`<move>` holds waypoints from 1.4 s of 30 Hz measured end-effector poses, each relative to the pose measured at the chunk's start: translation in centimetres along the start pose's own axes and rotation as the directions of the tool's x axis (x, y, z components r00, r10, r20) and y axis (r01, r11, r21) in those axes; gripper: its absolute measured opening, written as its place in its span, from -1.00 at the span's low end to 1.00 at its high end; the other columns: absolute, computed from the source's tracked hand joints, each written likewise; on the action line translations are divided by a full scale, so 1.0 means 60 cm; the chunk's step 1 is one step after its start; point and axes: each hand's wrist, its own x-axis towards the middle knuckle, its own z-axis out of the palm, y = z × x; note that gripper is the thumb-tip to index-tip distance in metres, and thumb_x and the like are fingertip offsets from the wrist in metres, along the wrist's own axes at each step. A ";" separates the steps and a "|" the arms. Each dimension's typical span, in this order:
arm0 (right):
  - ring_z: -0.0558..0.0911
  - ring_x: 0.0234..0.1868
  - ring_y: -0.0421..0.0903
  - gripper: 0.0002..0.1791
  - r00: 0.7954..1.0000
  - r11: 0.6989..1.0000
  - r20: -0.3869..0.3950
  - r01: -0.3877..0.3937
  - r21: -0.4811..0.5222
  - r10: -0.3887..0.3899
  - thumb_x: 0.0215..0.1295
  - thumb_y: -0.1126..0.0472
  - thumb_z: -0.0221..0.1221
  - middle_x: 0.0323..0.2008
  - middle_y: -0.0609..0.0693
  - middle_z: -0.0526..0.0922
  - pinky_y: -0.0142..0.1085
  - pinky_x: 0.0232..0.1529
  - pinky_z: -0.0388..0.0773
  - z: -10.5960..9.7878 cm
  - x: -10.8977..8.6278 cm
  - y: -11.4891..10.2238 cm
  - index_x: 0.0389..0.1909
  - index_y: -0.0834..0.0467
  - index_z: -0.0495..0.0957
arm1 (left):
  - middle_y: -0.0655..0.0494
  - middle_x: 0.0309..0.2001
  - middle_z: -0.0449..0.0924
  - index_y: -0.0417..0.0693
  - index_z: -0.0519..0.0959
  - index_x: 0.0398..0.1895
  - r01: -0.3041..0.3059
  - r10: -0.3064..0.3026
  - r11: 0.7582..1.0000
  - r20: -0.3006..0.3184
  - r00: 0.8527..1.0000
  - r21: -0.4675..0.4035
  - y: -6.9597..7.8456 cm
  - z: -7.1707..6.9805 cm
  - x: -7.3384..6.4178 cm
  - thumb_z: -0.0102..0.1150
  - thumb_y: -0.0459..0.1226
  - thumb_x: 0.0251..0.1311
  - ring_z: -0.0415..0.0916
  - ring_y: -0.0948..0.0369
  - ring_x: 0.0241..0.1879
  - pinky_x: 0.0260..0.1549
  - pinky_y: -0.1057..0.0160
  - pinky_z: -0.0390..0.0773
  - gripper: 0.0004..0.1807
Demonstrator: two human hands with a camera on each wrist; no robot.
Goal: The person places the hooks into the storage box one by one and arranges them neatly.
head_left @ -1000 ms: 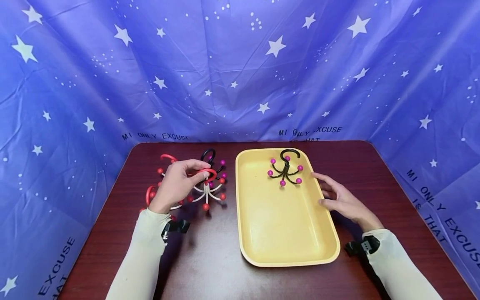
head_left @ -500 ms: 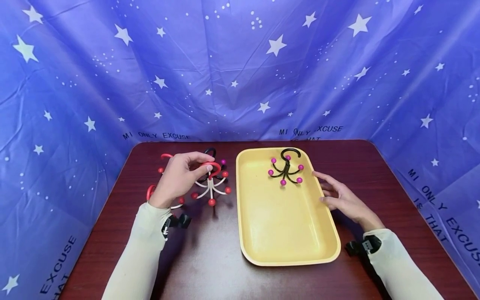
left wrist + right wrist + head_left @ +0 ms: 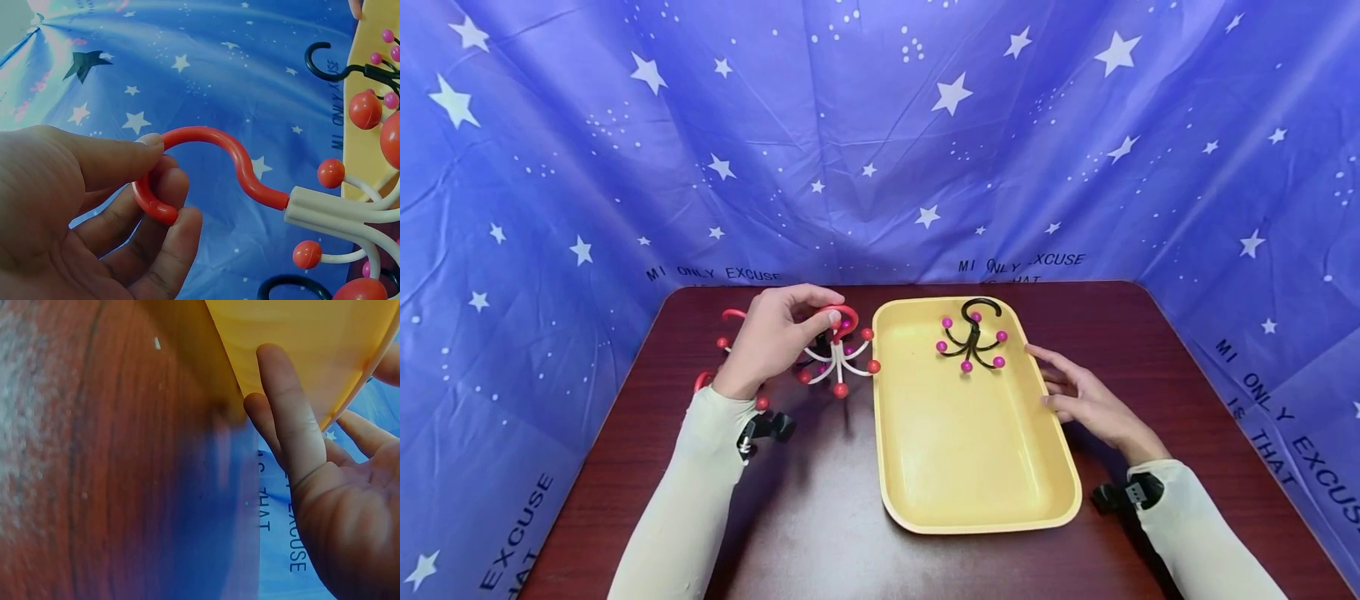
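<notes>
My left hand [image 3: 782,337] pinches the curved top of a red-and-white hanging hook [image 3: 838,358] between thumb and fingers. White prongs with red ball tips hang below its red hook, one ball overlapping the left rim of the yellow tray [image 3: 966,467] in the head view. Behind it on the table is a black hanging hook [image 3: 294,281] with magenta balls, partly covered. Another black hanging hook [image 3: 973,337] lies in the tray's far end. At the tray's right side, my right hand [image 3: 1093,408] touches the outer wall with extended fingers, the thumb by the rim.
Left of the tray, two more red-and-white hanging hooks lie on the dark wooden table [image 3: 820,517], one farther back [image 3: 732,314] and one nearer [image 3: 702,381], both partly hidden by the left arm. A blue star-printed curtain [image 3: 880,142] surrounds the table's back and sides.
My left hand has carried the red-and-white hanging hook rightward and away from me, up to the tray's left rim. The right hand and tray have stayed put.
</notes>
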 end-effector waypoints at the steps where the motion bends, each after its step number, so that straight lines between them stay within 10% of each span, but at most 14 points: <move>1: 0.72 0.18 -0.12 -0.17 1.000 1.000 0.001 0.001 0.000 -0.001 0.47 0.48 0.07 0.36 0.26 0.50 -0.01 -0.16 0.80 0.000 0.000 0.000 0.69 0.23 -0.02 | 0.18 -0.23 0.84 0.11 0.81 -0.01 -0.002 0.002 1.000 -0.001 1.000 -0.002 0.002 0.001 0.002 0.48 -0.22 0.30 0.67 0.23 -0.33 -0.32 0.34 0.54 -0.78; 26: 0.73 0.14 -0.07 -0.16 1.000 1.000 0.015 0.004 0.005 -0.004 0.48 0.48 0.08 0.33 0.20 0.52 -0.03 -0.17 0.81 -0.003 -0.001 0.002 0.69 0.25 -0.04 | 0.16 -0.13 0.85 0.02 0.82 -0.04 -0.070 0.072 0.991 0.011 0.997 -0.116 0.041 0.082 0.054 0.43 -0.27 0.34 0.73 0.24 -0.11 -0.02 0.19 0.64 -0.83; 42: 0.74 0.10 -0.05 -0.15 1.000 1.000 -0.009 -0.007 -0.012 0.007 0.46 0.49 0.07 0.33 0.46 0.41 -0.01 -0.19 0.80 0.000 -0.001 0.005 0.69 0.21 -0.03 | 0.23 -0.13 0.85 0.07 0.81 -0.03 -0.055 0.060 0.989 0.027 0.998 -0.140 0.038 0.159 0.070 0.43 -0.21 0.36 0.77 0.29 -0.15 -0.30 0.28 0.63 -0.83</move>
